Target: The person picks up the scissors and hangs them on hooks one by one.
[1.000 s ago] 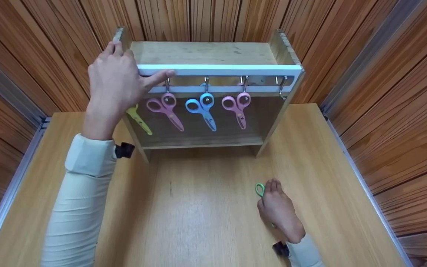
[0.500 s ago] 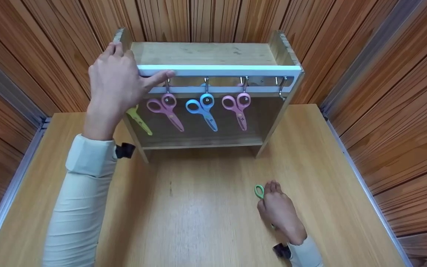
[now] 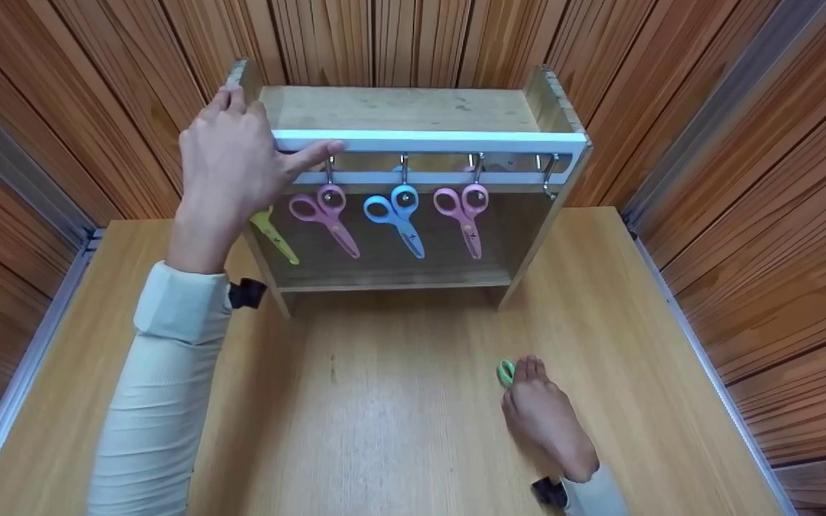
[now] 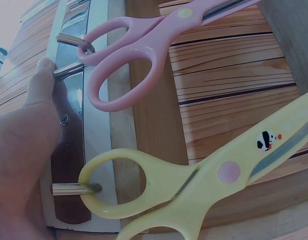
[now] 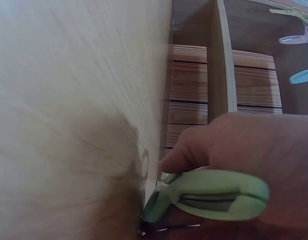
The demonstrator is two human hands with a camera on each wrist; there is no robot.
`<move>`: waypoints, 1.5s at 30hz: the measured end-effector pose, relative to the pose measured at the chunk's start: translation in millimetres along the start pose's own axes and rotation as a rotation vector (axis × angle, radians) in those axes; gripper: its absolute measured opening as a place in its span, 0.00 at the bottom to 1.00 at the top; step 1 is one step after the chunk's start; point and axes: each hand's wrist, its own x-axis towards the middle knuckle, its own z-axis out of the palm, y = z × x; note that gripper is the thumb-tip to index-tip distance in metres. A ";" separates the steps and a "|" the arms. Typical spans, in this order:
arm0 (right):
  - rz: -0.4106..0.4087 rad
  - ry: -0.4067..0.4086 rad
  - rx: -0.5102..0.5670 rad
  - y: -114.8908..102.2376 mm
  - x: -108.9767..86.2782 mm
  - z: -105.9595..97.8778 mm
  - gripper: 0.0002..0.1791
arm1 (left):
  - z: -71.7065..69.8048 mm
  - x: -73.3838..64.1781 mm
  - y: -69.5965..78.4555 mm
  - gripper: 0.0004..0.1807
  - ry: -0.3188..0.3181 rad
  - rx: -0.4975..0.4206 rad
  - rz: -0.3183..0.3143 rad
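Note:
My left hand (image 3: 230,154) grips the upper left corner of a small wooden shelf (image 3: 399,107), with the thumb lying along its white front rail (image 3: 442,141). Beside that hand, yellow scissors (image 4: 214,187) hang by a finger loop from a metal hook. Pink scissors (image 3: 342,239), blue scissors (image 3: 411,236) and a second pink pair (image 3: 470,235) hang further along the rail. Low over the table at the right front, my right hand (image 3: 546,419) pinches green scissors (image 5: 214,181). One green finger loop shows past the fingers; the blades are hidden under the hand in the head view.
A bare metal hook (image 3: 548,185) sticks out at the rail's right end. The shelf stands on a wooden table (image 3: 384,401) against a plank wall (image 3: 420,43). Grey metal framing (image 3: 707,373) runs along the table's sides.
The green scissors have turned slightly in my right hand, so the loop looks narrower and the piece that showed below the hand is hidden. My left hand keeps its hold on the shelf.

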 end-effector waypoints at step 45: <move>-0.076 0.022 0.838 -16.7 63.8 -134.6 0.21 | 4.3 -0.9 -1.9 0.69 0.012 -0.015 0.013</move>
